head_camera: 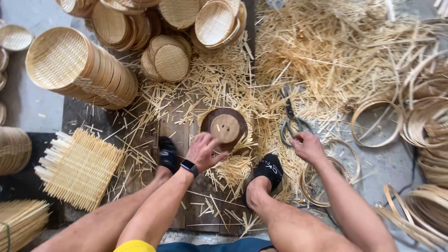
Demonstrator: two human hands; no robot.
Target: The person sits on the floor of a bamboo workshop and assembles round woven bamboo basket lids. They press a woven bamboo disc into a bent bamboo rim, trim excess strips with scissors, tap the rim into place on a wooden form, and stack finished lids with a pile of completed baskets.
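Head view: left hand (203,151) on round wooden block (224,128), right hand (307,147) beside scissors (292,120).

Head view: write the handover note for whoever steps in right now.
Left hand: open, fingers resting on the round wooden block between the feet.
Right hand: by the scissors, over a bamboo ring; grip unclear.
Done: stacked woven trays upper left.
Left: woven mats at left, loose rings at right, trimmings all over the floor.
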